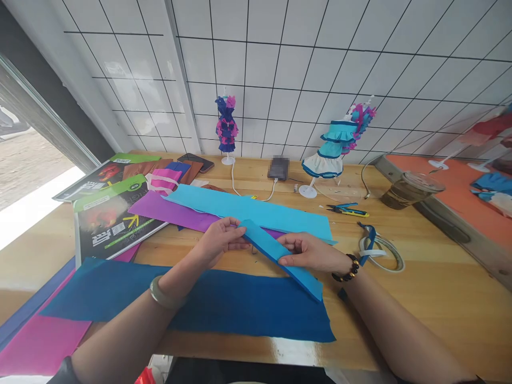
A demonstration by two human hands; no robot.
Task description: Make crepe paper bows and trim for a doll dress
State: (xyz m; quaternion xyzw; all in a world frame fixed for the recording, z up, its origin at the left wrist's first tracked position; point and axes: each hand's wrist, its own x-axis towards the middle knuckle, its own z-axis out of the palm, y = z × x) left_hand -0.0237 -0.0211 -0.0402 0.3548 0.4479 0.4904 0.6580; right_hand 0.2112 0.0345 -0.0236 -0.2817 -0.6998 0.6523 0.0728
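A folded light-blue strip (286,258) slants down to the right between my hands. My left hand (222,240) pinches its upper left end. My right hand (310,253) holds it near the middle, with the thumb on top. Beneath its lower right end lies a wide dark-blue sheet (256,304), spread along the front of the table. Behind my hands, a long light-blue sheet (256,210) rests partly over a purple sheet (184,216).
Magazines (116,213) and pink sheets (52,341) lie at the left. Two small dresses on stands (227,125) (332,149) are by the tiled wall. Tape rolls (386,253), cutters (348,209), a phone (279,168) and a lidded cup (412,189) are also on the table.
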